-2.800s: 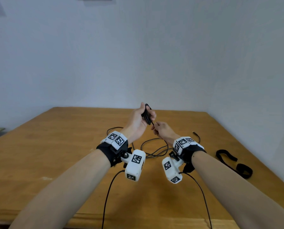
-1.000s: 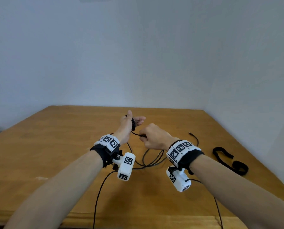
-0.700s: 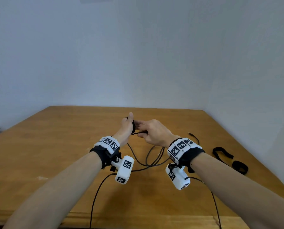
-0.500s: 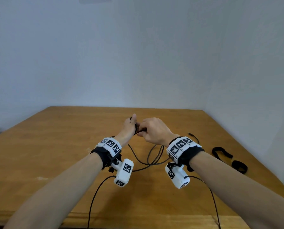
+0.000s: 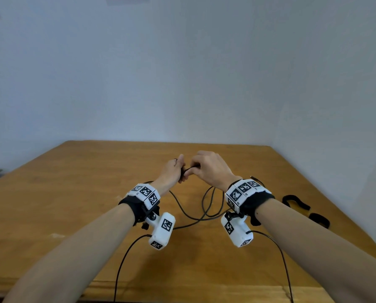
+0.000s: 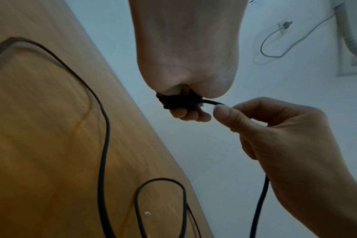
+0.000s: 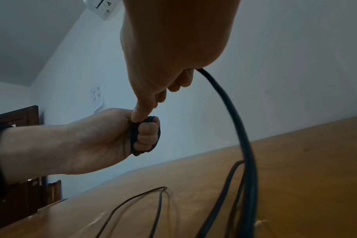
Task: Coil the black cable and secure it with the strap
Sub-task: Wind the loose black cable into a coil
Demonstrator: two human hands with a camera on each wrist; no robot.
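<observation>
Head view alone takes in the whole wooden tabletop [image 5: 73, 193] and the strap [image 5: 296, 202], a flat black band lying in loose curves near the right edge, well apart from both hands. From here the left hand [image 5: 171, 171] and right hand [image 5: 211, 169] meet above the middle of the tabletop, and slack loops of the black cable [image 5: 204, 206] trail down between the wrists onto the wood; how the fingers lie is hard to read at this angle.

The right wrist view gives the grip: the left hand [image 7: 104, 138] is closed in a fist, its curled fingers [image 7: 146, 136] passing through a small tight coil [image 7: 137, 136] of several turns wound around them. The right thumb tip presses on top of that coil.

The left wrist view shows the other side: the right hand [image 6: 275, 136] pinches the cable [image 6: 210, 102] between thumb and forefinger just beside the coil [image 6: 173, 101], and the cable runs on through the curled right fingers [image 6: 253, 111] and hangs below the palm. The cable is thin, round and smooth, matt black. The tabletop [image 6: 41, 128] has a warm, streaked grain with a glossy finish, and 2 slack loops rest on it.
</observation>
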